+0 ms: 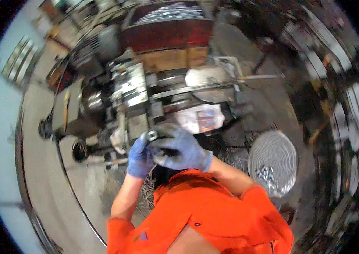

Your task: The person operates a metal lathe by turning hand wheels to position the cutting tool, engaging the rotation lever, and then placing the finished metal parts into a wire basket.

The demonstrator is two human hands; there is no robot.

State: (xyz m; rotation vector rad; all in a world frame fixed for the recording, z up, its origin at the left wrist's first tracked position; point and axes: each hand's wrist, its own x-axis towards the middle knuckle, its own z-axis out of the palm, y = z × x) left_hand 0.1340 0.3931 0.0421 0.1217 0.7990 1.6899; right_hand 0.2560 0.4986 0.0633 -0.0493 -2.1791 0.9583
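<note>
My two hands, in blue work gloves with dark grimy palms, are together just in front of my orange top. Between them is a small shiny metal piece with a round hole [152, 135]. My left hand [140, 155] is closed around its lower side, fingers partly hidden. My right hand [186, 149] curls in from the right, its fingertips by the piece. A dark patch shows below the piece between the gloves; blur hides whether it is part of what I hold.
A lathe-like machine [130, 86] with a round chuck [94, 99] stands ahead. Behind it sits a dark red bin [166, 36] heaped with metal parts. At right, a round ridged tray [272, 148] holds small metal pieces [265, 174]. Metal shavings [146, 194] lie below my hands.
</note>
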